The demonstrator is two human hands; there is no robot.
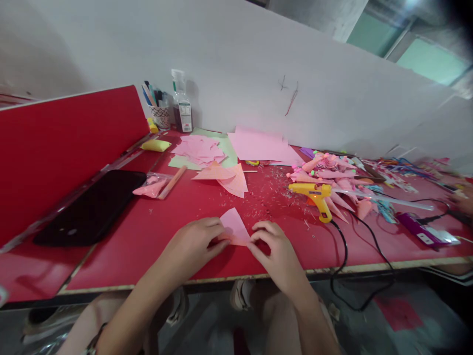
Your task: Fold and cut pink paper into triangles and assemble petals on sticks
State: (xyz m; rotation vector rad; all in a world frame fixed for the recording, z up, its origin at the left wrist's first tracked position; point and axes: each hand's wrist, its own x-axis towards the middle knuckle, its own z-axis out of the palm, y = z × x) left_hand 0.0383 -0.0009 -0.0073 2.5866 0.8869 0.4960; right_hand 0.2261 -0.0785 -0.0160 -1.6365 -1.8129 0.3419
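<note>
A small piece of pink paper [235, 225] is held low over the red table near its front edge, a pointed corner facing away from me. My left hand [202, 240] pinches its lower left side between thumb and fingers. At the lower right corner, the thumb and fingertips of my right hand [271, 245] close on the same sheet. Beyond it lie peach-pink fan-shaped paper pieces [233, 180]. To the right of my hands a yellow glue gun [320, 197] rests against a heap of pink paper cones [328, 172].
A black phone-shaped object [98, 207] lies at left, beside a plastic bag of pink material [151, 186]. Pink sheets [262, 145], a bottle [182, 106] and a pen cup [160, 117] stand along the wall. A black cord [346, 246] hangs over the edge near a purple power strip [424, 230]. Another person's hand [461, 199] is at far right.
</note>
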